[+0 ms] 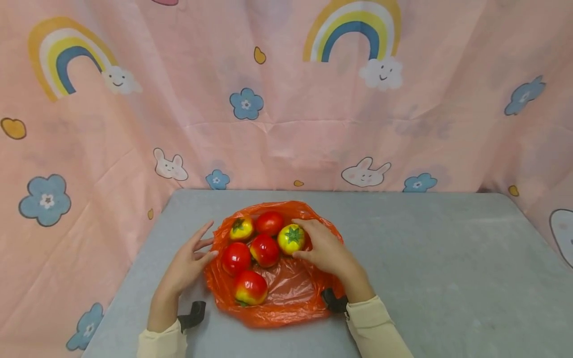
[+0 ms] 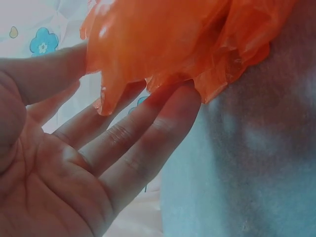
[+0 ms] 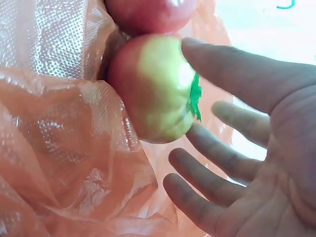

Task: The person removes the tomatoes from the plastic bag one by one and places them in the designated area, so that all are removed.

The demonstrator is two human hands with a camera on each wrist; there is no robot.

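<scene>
An orange plastic bag (image 1: 291, 288) lies spread on the table with several glossy red-and-yellow tomatoes in it. My right hand (image 1: 326, 248) is at the yellow-topped tomato (image 1: 291, 239) on the bag's right, whose green calyx faces up. In the right wrist view, the thumb (image 3: 222, 61) touches that tomato's edge; the index fingertip is close against it and the other fingers are spread. At the bag's left rim, my left hand (image 1: 185, 266) touches the orange film with extended fingers (image 2: 143, 153). Some fingertips are hidden behind the film.
More tomatoes sit to the left, among them a red one (image 1: 236, 258) and a front one (image 1: 250, 287). The grey table (image 1: 447, 278) extends far to the right. A pink printed curtain (image 1: 286, 144) hangs along its back edge and left side.
</scene>
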